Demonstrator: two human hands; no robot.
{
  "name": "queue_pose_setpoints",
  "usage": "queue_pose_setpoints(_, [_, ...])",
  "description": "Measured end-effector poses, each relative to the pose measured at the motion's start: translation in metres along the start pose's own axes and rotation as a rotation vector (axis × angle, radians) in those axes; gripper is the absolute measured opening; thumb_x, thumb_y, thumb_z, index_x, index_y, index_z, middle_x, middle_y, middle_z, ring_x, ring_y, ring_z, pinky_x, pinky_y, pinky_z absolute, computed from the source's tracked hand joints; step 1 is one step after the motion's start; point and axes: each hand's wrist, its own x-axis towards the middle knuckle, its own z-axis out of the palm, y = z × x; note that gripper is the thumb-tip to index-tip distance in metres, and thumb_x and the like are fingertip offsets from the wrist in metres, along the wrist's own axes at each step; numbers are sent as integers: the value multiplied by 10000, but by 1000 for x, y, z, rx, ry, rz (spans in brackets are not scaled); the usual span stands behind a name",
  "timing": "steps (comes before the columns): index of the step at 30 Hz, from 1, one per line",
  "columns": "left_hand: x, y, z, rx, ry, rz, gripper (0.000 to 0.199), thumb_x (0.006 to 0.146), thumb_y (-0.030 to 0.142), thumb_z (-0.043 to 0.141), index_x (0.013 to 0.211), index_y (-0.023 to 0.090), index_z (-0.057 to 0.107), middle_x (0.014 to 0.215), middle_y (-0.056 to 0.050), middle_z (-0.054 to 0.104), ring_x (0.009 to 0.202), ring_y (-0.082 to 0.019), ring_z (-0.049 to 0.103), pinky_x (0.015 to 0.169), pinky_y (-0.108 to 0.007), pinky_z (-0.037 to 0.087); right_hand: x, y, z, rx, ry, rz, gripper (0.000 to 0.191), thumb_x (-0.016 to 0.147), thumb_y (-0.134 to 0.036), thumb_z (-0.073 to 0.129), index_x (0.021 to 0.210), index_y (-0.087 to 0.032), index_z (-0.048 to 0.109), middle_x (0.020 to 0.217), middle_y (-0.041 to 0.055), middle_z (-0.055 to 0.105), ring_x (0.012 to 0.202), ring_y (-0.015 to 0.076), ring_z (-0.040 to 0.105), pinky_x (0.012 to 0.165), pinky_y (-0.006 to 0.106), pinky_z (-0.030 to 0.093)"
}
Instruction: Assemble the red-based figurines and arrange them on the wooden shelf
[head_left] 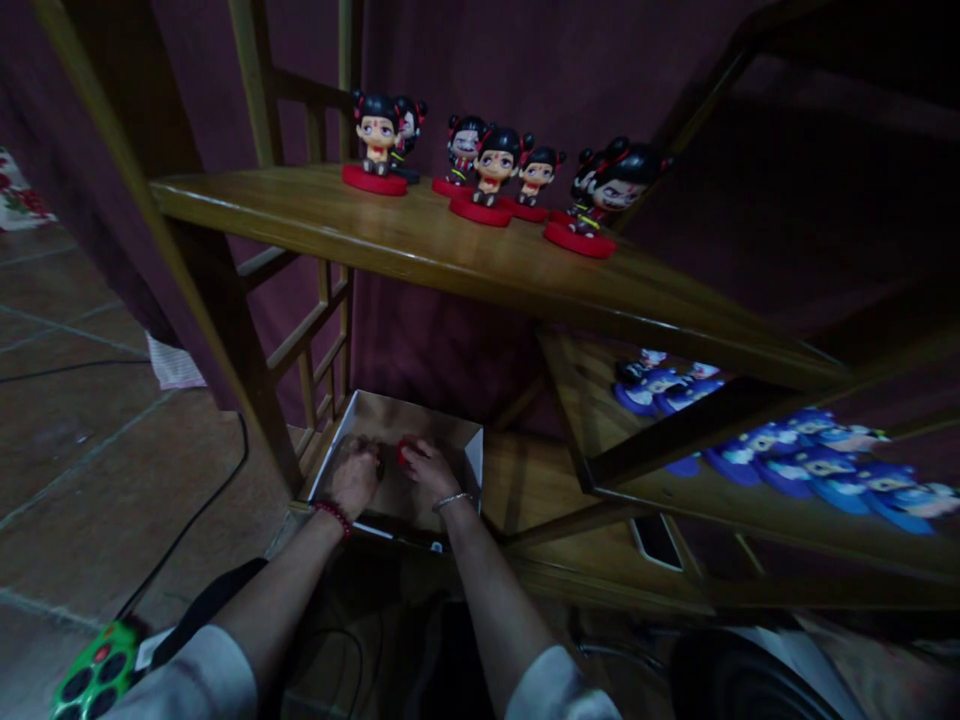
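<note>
Both hands reach down into a shallow white box point(475, 470) with a brown inside, which stands on the lower shelf. My left hand point(356, 480), with a red bead bracelet at the wrist, has its fingers curled closed at the box's left part. A small dark bit shows by its fingertips, too hidden to name. My right hand point(427, 470), wearing a silver bangle, grips a small red round piece point(405, 453) in the middle of the box. Most of that piece is covered by the fingers.
Several black-haired figurines point(495, 170) on red bases stand on the upper wooden shelf point(360, 235), above my hands. Blue-based figurines point(810, 460) fill a shelf at right. A phone point(658, 541) lies lower right. A green device point(101, 675) and cable are at left.
</note>
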Motion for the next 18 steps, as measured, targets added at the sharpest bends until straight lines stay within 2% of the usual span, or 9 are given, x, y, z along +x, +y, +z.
queue_pose_setpoints(4, [-1, 1, -2, -11, 44, 1, 299, 830, 168, 351, 1075, 177, 522, 1124, -117, 518, 933, -174, 574, 745, -265, 443, -11, 1, 0, 271, -12, 112, 286, 735, -224, 516, 1014, -206, 574, 885, 16, 634, 753, 105, 607, 700, 249, 505])
queue_pose_setpoints(9, [-1, -1, 2, 1, 114, 39, 327, 824, 161, 346, 1076, 185, 553, 1112, -119, 544, 928, -200, 577, 731, -278, 443, -18, 7, 0, 333, -28, 131, 217, 742, -157, 497, 932, -194, 592, 851, 19, 643, 743, 102, 610, 742, 283, 506])
queue_pose_setpoints(13, [2, -5, 3, -19, 149, 48, 354, 827, 198, 365, 1156, 187, 495, 1120, -119, 542, 982, -213, 552, 758, -287, 439, -14, 14, -2, 153, -8, 58, 257, 735, -133, 485, 967, -169, 589, 940, 39, 633, 784, 114, 610, 726, 284, 512])
queue_pose_setpoints(18, [1, -14, -1, -56, 184, 69, 427, 804, 155, 417, 1230, 188, 422, 1195, -111, 492, 1033, -171, 526, 855, -241, 395, -9, 23, -1, -309, -16, -38, 294, 733, -109, 461, 968, -195, 616, 931, 22, 660, 822, 133, 618, 718, 273, 513])
